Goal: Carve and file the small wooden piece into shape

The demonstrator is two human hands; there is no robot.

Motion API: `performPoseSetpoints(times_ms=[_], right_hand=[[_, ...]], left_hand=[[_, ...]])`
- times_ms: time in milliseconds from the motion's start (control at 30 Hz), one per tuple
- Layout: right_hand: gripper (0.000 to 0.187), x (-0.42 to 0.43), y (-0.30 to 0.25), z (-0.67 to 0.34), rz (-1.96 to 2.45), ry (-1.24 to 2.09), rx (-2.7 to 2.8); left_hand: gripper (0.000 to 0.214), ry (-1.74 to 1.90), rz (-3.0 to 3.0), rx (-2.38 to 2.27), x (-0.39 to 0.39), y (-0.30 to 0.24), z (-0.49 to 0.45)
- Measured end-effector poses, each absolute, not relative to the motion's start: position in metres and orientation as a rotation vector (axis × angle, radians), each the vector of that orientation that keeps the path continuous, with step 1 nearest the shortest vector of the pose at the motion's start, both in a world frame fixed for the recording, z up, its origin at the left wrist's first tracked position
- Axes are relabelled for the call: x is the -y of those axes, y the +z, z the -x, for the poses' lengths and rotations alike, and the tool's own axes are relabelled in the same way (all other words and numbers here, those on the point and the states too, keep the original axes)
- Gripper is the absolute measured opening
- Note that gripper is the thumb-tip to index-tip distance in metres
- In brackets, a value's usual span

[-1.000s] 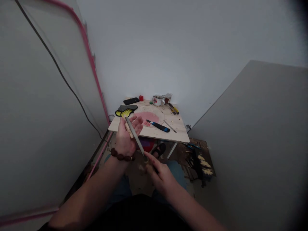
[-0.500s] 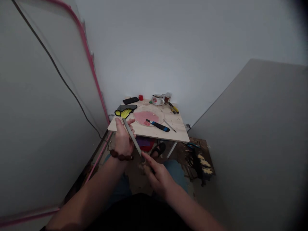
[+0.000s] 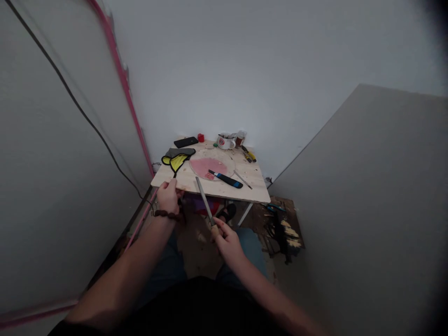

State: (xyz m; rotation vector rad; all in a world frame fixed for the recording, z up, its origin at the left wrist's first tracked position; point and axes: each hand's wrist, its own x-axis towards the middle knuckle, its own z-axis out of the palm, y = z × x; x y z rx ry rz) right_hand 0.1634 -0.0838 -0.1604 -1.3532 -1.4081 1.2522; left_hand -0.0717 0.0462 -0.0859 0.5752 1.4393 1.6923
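Note:
A long grey metal file (image 3: 205, 198) with a pale wooden handle slants up and left in front of the small table. My right hand (image 3: 229, 245) is wrapped round its handle. At the table's front left edge is my left hand (image 3: 168, 199), wearing a beaded bracelet, its fingers curled and closed. What those fingers hold, if anything, I cannot make out. The file blade stands apart from my left hand. Just beyond my left hand lies a grey and yellow cloth piece with black edging (image 3: 177, 159).
On the wooden table (image 3: 254, 193) lie a round pink-stained board (image 3: 199, 165), a black and blue knife (image 3: 229, 180), a thin metal rod (image 3: 244, 180), yellow-black pliers (image 3: 249, 155), a white mug (image 3: 225, 142) and a black phone (image 3: 185, 142). A low wooden stand (image 3: 292, 210) is at right.
The hands have moved apart. My left hand has gone lower and left, away from the file, which lay across it before. The file stays in my right hand. The view has shifted slightly.

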Motion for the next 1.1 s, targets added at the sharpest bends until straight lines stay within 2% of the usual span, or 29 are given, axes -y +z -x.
performPoseSetpoints(times_ms=[67,167,300,467,567,667,733,833,967,1100], right_hand=[[0.074,0.079,-0.163,-0.167,1.371,1.288,1.354],[0.080,0.071,-0.167,-0.171,1.404,1.299,1.324],[0.076,0.066,-0.177,-0.173,1.423,1.305,1.320],[0.073,0.064,-0.189,-0.173,1.434,1.302,1.332],[0.071,0.062,-0.191,-0.172,1.422,1.295,1.338],[0.072,0.060,-0.189,-0.171,1.421,1.292,1.357],[0.071,0.058,-0.186,-0.171,1.431,1.234,1.413],[0.074,0.058,-0.177,-0.174,1.434,1.108,1.571],[0.075,0.058,-0.159,-0.179,1.440,1.010,1.758],[0.066,0.054,-0.142,-0.179,1.499,0.956,1.886]], left_hand=[[0.024,1.696,-0.665,-1.517,-0.057,-0.090,0.078],[0.025,1.621,-0.854,-1.618,-0.072,-0.092,0.087],[0.030,1.434,-1.163,-1.759,-0.084,-0.094,0.099],[0.025,0.946,-1.658,-2.154,-0.091,-0.100,0.118],[0.029,0.843,-1.923,-2.228,-0.094,-0.107,0.129],[0.030,0.832,-2.099,-2.203,-0.093,-0.117,0.136],[0.025,0.949,-2.184,-2.147,-0.089,-0.124,0.138],[0.023,1.108,-2.441,-1.843,-0.083,-0.134,0.141],[0.022,0.944,-2.701,-1.364,-0.080,-0.142,0.143],[0.027,0.982,-2.665,-1.372,-0.082,-0.146,0.140]])
